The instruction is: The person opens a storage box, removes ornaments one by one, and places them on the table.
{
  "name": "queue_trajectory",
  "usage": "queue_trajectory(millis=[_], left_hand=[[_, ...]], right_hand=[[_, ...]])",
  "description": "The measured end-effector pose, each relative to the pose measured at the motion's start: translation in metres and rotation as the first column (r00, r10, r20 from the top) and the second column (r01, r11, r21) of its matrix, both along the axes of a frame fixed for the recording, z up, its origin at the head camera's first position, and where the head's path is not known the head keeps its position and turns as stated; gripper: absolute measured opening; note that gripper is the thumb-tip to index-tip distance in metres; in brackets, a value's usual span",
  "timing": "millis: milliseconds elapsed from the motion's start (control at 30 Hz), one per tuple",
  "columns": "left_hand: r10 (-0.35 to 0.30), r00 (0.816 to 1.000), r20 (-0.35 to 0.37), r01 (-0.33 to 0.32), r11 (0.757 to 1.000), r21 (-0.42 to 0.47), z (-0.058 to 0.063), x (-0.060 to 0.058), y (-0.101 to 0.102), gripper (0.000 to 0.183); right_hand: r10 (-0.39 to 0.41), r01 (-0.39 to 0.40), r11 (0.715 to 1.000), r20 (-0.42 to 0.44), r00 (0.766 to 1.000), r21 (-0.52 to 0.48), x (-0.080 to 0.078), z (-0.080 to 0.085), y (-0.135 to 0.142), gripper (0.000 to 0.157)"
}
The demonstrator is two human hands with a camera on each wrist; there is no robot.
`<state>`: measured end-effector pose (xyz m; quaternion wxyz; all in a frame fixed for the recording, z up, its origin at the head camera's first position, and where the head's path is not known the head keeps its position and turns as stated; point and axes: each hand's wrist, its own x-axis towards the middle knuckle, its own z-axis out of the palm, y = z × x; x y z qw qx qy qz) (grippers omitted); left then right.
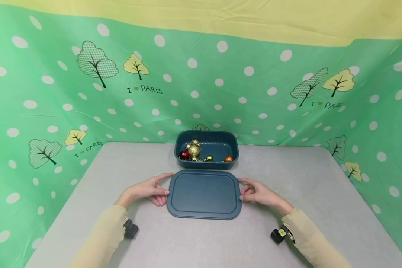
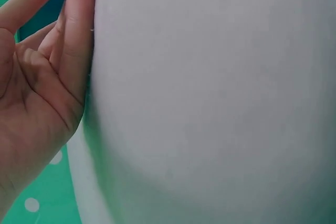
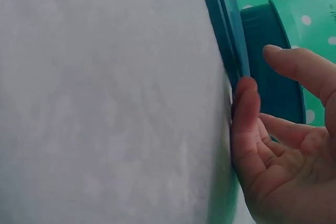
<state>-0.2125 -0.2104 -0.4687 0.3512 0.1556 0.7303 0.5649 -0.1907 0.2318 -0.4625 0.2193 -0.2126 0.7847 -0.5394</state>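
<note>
A dark blue-grey rectangular lid (image 1: 204,193) with rounded corners lies flat on the table in the head view. My left hand (image 1: 154,190) is at its left edge, index finger stretched toward the far corner and thumb by the side. On the opposite edge, my right hand (image 1: 257,192) has its index finger by the far corner and its thumb low on the rim. The right wrist view shows fingertips (image 3: 245,90) against the lid's edge (image 3: 228,30). Behind the lid stands a matching box (image 1: 217,165), holding gold baubles (image 1: 194,150) and red (image 1: 184,155), green (image 1: 209,158) and orange (image 1: 228,158) ones.
The grey table (image 1: 274,167) extends around the lid and box. A green polka-dot cloth (image 1: 221,93) printed with trees hangs behind the table and along both sides. Black wrist cameras (image 1: 131,229) sit at the cuffs of the beige sleeves (image 1: 102,234).
</note>
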Motion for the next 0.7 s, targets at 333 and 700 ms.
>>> queue_trajectory(millis=[333, 700], left_hand=[[0.038, 0.991, -0.128, -0.033, 0.999, 0.039, 0.014, -0.007, -0.012, 0.074], [0.152, 0.97, -0.188, -0.137, 0.986, 0.093, 0.007, -0.022, -0.01, 0.068]], right_hand=[[-0.071, 0.072, 0.997, -0.031, 0.997, 0.022, -0.002, 0.005, -0.001, 0.064], [-0.159, 0.158, 0.987, -0.061, 0.985, -0.029, -0.01, 0.015, 0.001, 0.062]])
